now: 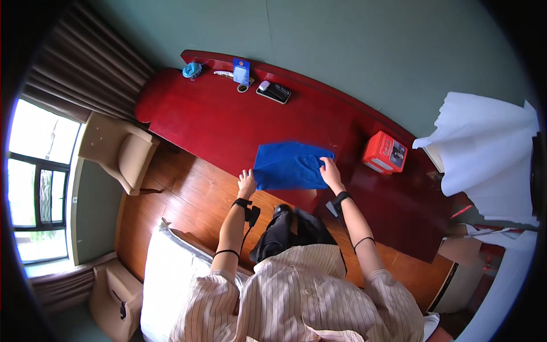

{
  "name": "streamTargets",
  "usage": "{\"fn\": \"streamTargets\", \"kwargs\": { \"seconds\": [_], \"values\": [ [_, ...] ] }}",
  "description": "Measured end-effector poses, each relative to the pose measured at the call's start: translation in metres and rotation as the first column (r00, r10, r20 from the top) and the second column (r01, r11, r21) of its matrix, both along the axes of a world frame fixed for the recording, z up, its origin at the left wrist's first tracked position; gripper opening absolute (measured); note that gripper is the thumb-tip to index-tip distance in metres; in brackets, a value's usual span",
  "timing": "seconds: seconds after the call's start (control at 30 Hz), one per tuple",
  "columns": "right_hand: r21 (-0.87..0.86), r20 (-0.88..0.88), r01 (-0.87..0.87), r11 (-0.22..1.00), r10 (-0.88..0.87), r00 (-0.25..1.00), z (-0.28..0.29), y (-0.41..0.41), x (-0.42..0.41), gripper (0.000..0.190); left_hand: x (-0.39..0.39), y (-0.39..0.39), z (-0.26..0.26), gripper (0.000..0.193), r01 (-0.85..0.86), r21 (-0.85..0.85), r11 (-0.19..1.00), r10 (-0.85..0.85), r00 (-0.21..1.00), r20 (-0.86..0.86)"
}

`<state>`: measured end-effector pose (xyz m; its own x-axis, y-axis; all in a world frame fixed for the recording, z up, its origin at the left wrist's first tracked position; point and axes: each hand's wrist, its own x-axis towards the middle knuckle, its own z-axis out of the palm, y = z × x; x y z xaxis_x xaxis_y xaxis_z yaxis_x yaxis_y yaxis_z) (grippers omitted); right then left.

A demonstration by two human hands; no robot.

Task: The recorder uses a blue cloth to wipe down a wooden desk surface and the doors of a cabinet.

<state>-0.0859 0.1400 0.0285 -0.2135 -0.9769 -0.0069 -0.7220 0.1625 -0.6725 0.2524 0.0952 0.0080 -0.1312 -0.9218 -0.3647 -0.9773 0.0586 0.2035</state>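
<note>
A blue cloth (pixel 292 166) lies spread and slightly wrinkled at the near edge of the red desk (pixel 239 119), part of it reaching over that edge. My left hand (pixel 247 183) is at the cloth's left side near its lower corner, with the edge between thumb and fingers. At the upper right of the cloth, my right hand (pixel 330 172) pinches the fabric near the corner. Both wrists wear black straps with small devices and cables.
Along the desk's back stand a blue tissue pack (pixel 192 70), a blue card (pixel 241 72), a roll of tape (pixel 242 88) and a black tray (pixel 274 92). A red box (pixel 385 152) stands right. A beige chair (pixel 124 154) is left, a white bed (pixel 171 273) behind.
</note>
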Motion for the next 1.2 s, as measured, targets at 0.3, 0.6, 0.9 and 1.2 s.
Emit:
{"fn": "streamTargets", "kwargs": {
  "seconds": [0.3,0.6,0.9,1.2],
  "values": [
    [0.144,-0.225,-0.145,0.979,0.175,0.958,-0.02,-0.021,0.026,0.059,-0.013,0.024,0.006,0.039,0.043,-0.118,0.992,-0.055,0.993,-0.104],
    [-0.03,-0.083,-0.263,0.964,0.26,0.962,-0.017,0.023,0.005,0.029,0.0,0.055,0.045,0.031,0.095,0.025,0.995,-0.075,0.902,-0.426],
    [-0.02,0.159,-0.193,0.981,0.193,0.968,-0.012,0.067,-0.041,0.02,-0.015,0.059,0.089,0.023,0.159,-0.058,0.986,-0.169,0.926,-0.337],
    [-0.002,0.39,0.062,0.998,-0.057,0.919,-0.006,0.081,-0.067,0.014,-0.03,0.017,0.089,0.017,0.16,-0.179,0.971,-0.216,0.91,-0.355]
  ]
}}
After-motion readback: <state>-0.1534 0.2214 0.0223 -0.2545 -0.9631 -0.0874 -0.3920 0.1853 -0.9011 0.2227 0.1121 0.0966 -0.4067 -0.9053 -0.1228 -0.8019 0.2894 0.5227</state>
